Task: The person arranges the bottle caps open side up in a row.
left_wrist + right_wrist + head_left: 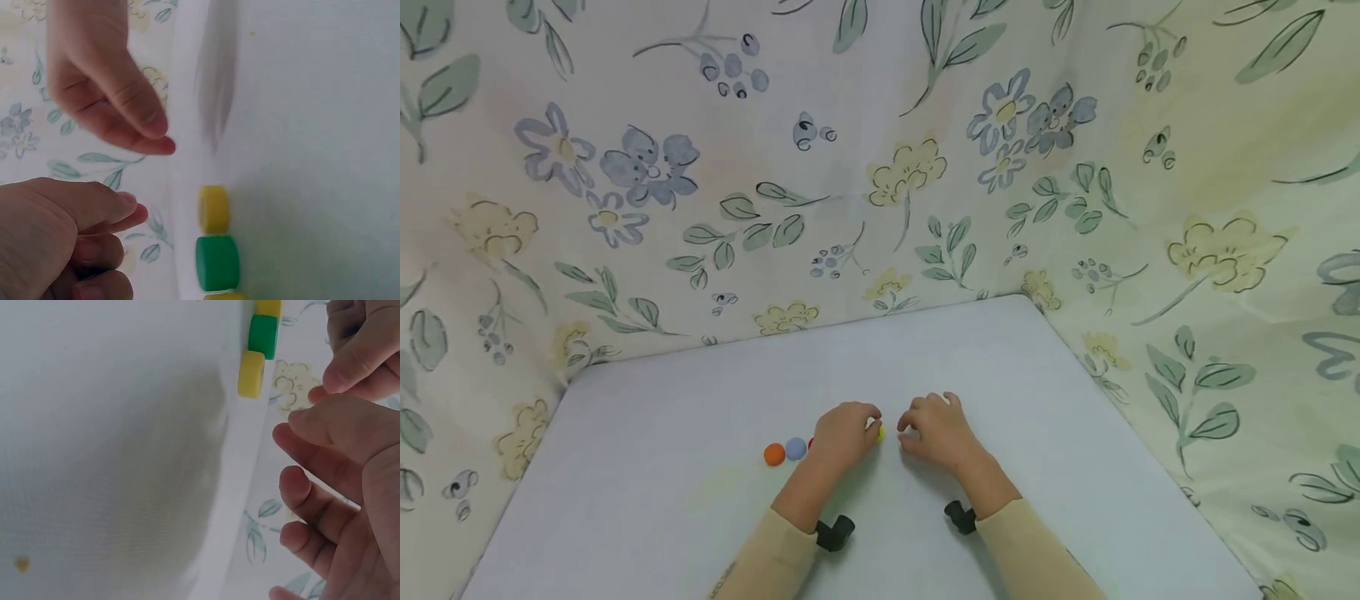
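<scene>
A row of small coloured round pieces lies on the white table. In the head view an orange piece (774, 454), a blue piece (795, 448) and a sliver of a red piece (811, 443) show left of my left hand (845, 435), which hides part of the row. The left thumb and forefinger are bent, with nothing seen between them, near the yellow end piece (881, 434). Just right of it hovers my right hand (936, 431), fingers loosely bent and holding nothing. The left wrist view shows the yellow piece (214, 209) beside a green piece (218, 262).
A white table (662, 517) extends around both hands. Floral cloth (850, 167) hangs behind it and along its sides. Dark wrist-worn devices, one at the left wrist (835, 533) and one at the right (960, 517), sit by the beige sleeves.
</scene>
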`<state>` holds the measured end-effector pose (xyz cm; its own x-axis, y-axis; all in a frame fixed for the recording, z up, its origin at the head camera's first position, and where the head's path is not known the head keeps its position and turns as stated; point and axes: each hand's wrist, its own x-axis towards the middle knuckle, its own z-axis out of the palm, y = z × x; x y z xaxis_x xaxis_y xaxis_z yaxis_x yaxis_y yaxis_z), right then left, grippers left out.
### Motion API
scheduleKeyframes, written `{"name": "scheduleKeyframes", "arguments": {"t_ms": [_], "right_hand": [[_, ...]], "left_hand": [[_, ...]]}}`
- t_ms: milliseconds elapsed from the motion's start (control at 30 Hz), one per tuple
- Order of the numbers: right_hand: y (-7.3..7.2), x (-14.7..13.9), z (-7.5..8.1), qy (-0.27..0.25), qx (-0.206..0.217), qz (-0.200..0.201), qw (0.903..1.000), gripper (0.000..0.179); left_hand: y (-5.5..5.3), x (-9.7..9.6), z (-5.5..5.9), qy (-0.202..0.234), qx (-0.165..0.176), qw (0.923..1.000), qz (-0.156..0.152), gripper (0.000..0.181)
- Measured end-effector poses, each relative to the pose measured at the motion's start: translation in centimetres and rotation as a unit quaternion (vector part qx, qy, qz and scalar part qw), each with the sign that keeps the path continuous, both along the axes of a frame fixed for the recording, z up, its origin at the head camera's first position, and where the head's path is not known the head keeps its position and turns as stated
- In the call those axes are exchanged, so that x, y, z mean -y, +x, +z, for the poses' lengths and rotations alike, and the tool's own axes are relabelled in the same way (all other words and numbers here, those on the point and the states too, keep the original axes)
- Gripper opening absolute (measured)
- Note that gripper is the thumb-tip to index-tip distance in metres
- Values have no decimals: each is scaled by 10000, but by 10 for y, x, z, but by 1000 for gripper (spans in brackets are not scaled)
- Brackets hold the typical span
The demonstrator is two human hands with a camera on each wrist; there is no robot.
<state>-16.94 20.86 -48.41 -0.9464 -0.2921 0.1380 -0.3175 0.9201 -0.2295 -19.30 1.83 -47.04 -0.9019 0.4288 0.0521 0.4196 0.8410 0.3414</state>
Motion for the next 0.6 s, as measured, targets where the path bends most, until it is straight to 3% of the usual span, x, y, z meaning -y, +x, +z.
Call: {"name": "scheduleKeyframes", "arguments": {"t_ms": [233, 333, 600], "right_hand": [[3, 5, 5, -10, 74, -3, 10000, 8], [5, 9, 7, -31, 122, 10, 9999, 8], [9, 17, 9, -38, 114, 70, 9999, 7]], "left_hand": [[5, 24, 17, -66, 581, 9961, 661, 15], [10, 33, 21, -138, 713, 9942, 796, 12], [21, 44, 18, -533, 941, 9889, 1021, 13]]}}
